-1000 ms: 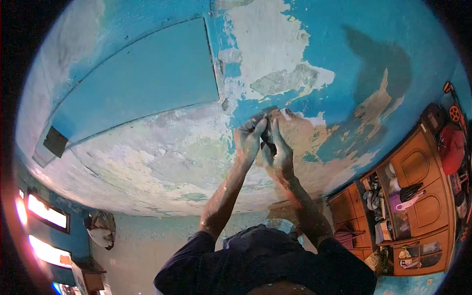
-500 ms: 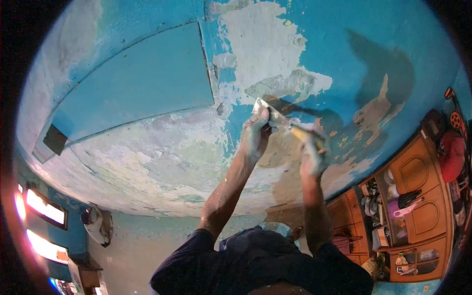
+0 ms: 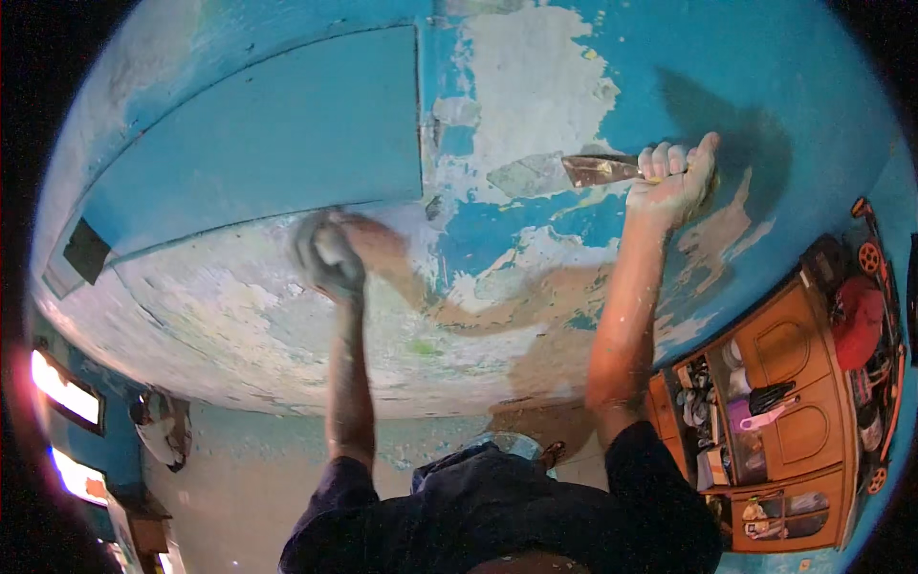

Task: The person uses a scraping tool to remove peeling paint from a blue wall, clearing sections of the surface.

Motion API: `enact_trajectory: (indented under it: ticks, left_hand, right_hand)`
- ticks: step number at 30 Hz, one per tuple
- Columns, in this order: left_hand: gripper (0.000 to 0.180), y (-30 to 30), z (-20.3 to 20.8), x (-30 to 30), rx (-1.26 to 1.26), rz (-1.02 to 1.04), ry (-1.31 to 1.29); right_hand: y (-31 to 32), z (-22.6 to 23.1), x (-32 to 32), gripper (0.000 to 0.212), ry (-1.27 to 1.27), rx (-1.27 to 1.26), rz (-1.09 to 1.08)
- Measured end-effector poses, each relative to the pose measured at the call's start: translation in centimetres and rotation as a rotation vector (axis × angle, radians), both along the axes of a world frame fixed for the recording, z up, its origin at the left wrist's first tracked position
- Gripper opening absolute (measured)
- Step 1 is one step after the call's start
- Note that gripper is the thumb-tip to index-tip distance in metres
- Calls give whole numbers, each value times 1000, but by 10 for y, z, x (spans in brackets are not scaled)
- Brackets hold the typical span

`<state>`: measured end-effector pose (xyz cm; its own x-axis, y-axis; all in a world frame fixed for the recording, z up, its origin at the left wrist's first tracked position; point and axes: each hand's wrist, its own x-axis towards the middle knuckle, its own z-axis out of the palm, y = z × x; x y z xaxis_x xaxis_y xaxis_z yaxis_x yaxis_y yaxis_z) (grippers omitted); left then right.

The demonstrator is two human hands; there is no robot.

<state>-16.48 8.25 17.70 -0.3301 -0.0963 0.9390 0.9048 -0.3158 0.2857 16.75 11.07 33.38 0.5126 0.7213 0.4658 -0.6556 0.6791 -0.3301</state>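
My right hand (image 3: 674, 187) is wrapped round the handle of a paint scraper (image 3: 601, 170). Its metal blade points left, at the right end of a bare grey patch (image 3: 528, 176) in the blue paint of the wall (image 3: 660, 48). Whether the blade edge touches the wall, I cannot tell. My left hand (image 3: 330, 258) is apart from the tool, near the wall just below the blue panel (image 3: 287, 124). Motion smears it; its fingers look curled, and nothing plain shows in them. White dust coats the right hand.
Peeling, patchy plaster (image 3: 239, 287) spreads below the panel. A brown wooden cabinet (image 3: 813, 421) with open shelves stands at the right, beside a red item (image 3: 859, 320). At the lower left, another person (image 3: 163, 428) is near the bright windows (image 3: 69, 387).
My left hand has left the scraper blade and moved left and down. My right hand has carried the scraper up and right, its blade now against or near the grey patch.
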Motion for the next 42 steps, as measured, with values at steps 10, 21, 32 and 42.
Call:
enact_trajectory:
  ticks: [10,21,32,42]
  left_hand:
    - [34,14,-3,-84,72,155,232]
    - [24,15,3,-85,103,183,158]
    - [23,4,8,-82,112,282,380]
    - [21,8,6,-89,135,146,244]
  right_hand:
    - [-5,-24,-61,47,-143,108,71]
    - [4,-1,-39,35,-135,160,57]
    - [-2,-36,-106,37,-371,-43,165]
    - [12,-37,-51,26,-542,373,426]
